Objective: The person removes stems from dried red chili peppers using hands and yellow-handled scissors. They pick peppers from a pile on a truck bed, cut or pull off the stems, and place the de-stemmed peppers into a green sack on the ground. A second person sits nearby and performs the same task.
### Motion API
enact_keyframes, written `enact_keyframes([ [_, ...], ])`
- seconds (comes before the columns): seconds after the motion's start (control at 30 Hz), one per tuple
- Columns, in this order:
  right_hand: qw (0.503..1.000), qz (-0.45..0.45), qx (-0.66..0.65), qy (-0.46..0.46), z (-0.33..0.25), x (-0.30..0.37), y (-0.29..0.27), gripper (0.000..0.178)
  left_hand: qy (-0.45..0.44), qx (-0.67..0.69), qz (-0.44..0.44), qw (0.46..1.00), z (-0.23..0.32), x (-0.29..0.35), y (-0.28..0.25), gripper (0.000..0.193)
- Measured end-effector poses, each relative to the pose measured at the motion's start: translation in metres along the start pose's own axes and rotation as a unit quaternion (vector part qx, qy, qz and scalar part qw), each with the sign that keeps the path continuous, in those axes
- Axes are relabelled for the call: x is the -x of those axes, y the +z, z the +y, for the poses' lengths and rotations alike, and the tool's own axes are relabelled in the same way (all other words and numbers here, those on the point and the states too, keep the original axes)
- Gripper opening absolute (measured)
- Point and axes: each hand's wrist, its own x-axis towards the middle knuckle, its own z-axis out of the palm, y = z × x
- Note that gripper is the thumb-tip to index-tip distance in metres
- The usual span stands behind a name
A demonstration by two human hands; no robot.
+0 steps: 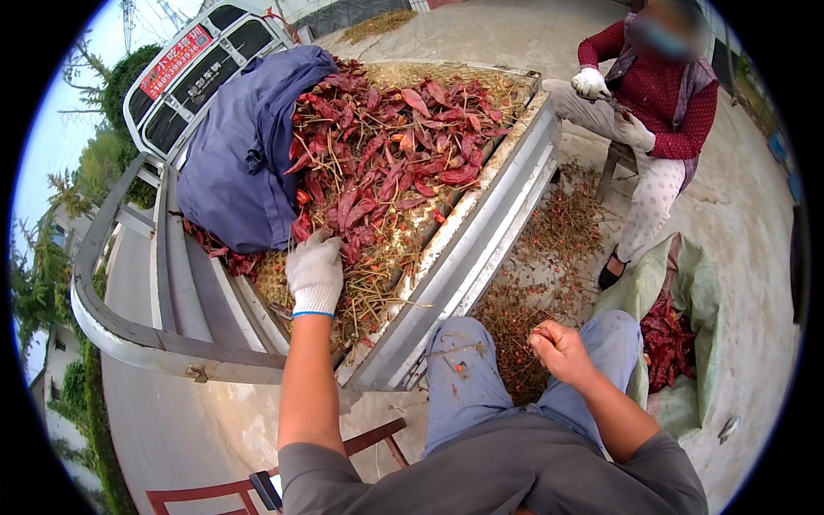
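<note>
My left hand (314,273), in a white knit glove, reaches into the truck bed at the near edge of a heap of dried red peppers (378,163). Its fingers stretch toward the peppers beside a bunched blue cloth (236,146), their tips partly hidden. Over my lap, my bare right hand (562,350) is closed. A small dark red piece, apparently of dried pepper (542,333), shows between its thumb and fingers. Bits of stem lie on my blue-grey trousers (463,365).
The truck's metal side panel (481,249) stands before my knees. To the right is a green woven sack (708,343) holding red peppers. Stems and pepper scraps (558,227) litter the ground. A gloved person (678,112) sits at the far right. A red-brown chair frame (202,493) is at lower left.
</note>
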Motion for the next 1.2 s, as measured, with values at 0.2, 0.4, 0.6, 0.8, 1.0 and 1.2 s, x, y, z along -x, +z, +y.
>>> enact_keyframes([
  [0.2, 0.998, 0.013, 0.054, -0.034, 0.005, -0.010, 0.009, 0.020, -0.131, 0.228, 0.202, 0.943, -0.025, 0.037, -0.007, 0.022],
  [0.4, 0.989, -0.016, 0.083, -0.123, -0.040, -0.026, 0.037, 0.021, -0.257, 0.562, 0.222, 0.754, -0.012, 0.064, -0.046, 0.023],
  [0.6, 0.927, -0.005, 0.118, -0.355, -0.104, -0.043, 0.063, 0.021, -0.252, 0.786, 0.031, 0.564, 0.076, 0.101, -0.050, 0.020],
  [0.8, 0.898, -0.095, 0.325, -0.280, -0.117, -0.050, 0.056, 0.025, -0.243, 0.763, -0.125, 0.586, 0.145, 0.125, -0.038, 0.034],
  [1.0, 0.891, -0.174, 0.350, -0.232, -0.107, -0.046, 0.024, 0.022, 0.142, 0.276, -0.046, 0.950, 0.149, 0.104, -0.069, 0.043],
  [1.2, 0.877, -0.252, 0.345, -0.217, -0.108, -0.047, 0.019, 0.023, 0.334, 0.132, -0.132, 0.924, 0.142, 0.092, -0.074, 0.022],
])
